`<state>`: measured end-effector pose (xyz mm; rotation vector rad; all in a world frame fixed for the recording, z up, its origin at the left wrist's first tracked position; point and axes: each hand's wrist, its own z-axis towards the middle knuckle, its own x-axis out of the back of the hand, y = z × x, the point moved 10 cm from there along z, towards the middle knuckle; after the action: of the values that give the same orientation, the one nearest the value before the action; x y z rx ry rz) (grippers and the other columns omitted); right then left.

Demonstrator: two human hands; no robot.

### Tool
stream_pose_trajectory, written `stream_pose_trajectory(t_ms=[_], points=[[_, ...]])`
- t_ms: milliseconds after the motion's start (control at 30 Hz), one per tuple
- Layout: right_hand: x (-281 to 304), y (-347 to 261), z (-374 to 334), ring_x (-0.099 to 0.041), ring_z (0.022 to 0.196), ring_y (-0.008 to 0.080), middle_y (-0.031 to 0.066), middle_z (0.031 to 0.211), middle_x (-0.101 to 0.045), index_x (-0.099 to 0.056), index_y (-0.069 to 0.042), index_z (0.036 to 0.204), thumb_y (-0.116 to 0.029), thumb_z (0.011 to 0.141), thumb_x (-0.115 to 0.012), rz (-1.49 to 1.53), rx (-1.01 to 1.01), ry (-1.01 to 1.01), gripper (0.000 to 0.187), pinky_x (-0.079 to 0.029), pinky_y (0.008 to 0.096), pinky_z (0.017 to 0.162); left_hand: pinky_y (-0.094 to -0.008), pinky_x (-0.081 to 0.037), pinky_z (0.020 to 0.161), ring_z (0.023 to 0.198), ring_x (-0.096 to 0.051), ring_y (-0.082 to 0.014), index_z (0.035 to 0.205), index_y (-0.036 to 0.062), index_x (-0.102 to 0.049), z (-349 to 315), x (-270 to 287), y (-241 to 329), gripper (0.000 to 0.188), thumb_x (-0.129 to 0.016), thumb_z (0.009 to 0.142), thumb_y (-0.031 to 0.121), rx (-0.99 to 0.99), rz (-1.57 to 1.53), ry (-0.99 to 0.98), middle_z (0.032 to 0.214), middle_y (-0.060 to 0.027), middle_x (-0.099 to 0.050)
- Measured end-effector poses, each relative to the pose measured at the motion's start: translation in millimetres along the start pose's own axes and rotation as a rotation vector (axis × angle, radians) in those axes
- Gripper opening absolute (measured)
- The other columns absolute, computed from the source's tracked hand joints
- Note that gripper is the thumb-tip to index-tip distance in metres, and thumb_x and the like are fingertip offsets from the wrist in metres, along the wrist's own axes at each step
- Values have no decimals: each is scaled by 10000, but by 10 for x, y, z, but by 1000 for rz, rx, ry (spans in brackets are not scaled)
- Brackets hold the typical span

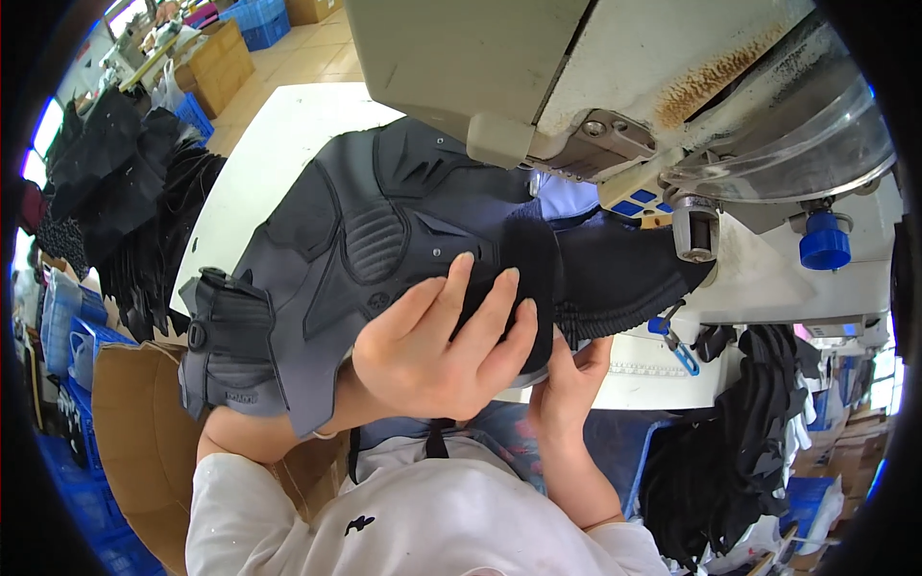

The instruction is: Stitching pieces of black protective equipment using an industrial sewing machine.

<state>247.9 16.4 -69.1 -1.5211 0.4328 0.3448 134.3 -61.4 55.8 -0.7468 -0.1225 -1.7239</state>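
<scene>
A large dark grey and black padded sewn piece (375, 240), with moulded ribbed panels, small rivets and a strap buckle, lies across the white table and over my left forearm. Its exact kind I cannot tell. My left hand (451, 336) rests on its black fabric with the fingers stretched out and apart. At the near edge, my right hand (571, 384) is closed on the piece, beside a black ribbed band (615, 322). Above, the head of a sewing machine (576, 125) hangs over the far edge of the piece and hides the stitching spot.
A white table (259, 154) carries the work. Blue-handled snips (684, 357) and a ruler strip (643, 370) lie at the right. Black pieces are piled at left (144, 211) and hang at right (720, 451). A cardboard box (144, 432) stands near left.
</scene>
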Motion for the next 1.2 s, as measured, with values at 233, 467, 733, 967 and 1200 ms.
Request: stream_pose_trajectory(t_ms=[233, 467, 733, 967, 1200], points=[[-55, -19, -14, -530, 1105, 168, 91, 1246, -512, -405, -16, 1317, 89, 845, -540, -64, 3, -33, 502, -424, 308, 961, -246, -498, 608, 788, -670, -243, 851, 137, -698, 36, -3, -88, 185, -633, 679, 157, -38, -10, 42, 941, -65, -694], [-9, 60, 64, -536, 978, 117, 61, 1136, -547, -482, -25, 1231, 100, 809, -608, -32, 48, 25, 457, -462, 247, 834, -298, -509, 709, 852, -671, -232, 872, 131, -697, 133, -76, -84, 203, -628, 682, 120, 85, -39, -75, 938, -57, -695], [-10, 245, 17, -518, 1048, 142, 69, 1200, -528, -466, -22, 1261, 92, 811, -592, -84, 85, 61, 480, -427, 272, 907, -291, -479, 683, 760, -679, -190, 889, 48, -692, 87, -109, -801, 225, -631, 675, 10, 796, -473, 28, 849, -86, -693], [-43, 209, 43, -546, 1075, 166, 86, 1222, -528, -425, -18, 1300, 89, 837, -533, 83, -19, 28, 488, -440, 296, 941, -316, -331, 888, 890, -681, -161, 913, 135, -671, 95, -69, -137, 129, -659, 785, 127, 283, -116, -56, 974, -17, -708], [-23, 114, 87, -544, 1037, 142, 64, 1165, -556, -473, -16, 1259, 133, 789, -565, 67, -32, 15, 502, -430, 273, 915, -307, -330, 813, 876, -679, -178, 925, 148, -661, 8, -122, 5, 156, -630, 773, 142, 172, 50, -7, 987, -23, -700]])
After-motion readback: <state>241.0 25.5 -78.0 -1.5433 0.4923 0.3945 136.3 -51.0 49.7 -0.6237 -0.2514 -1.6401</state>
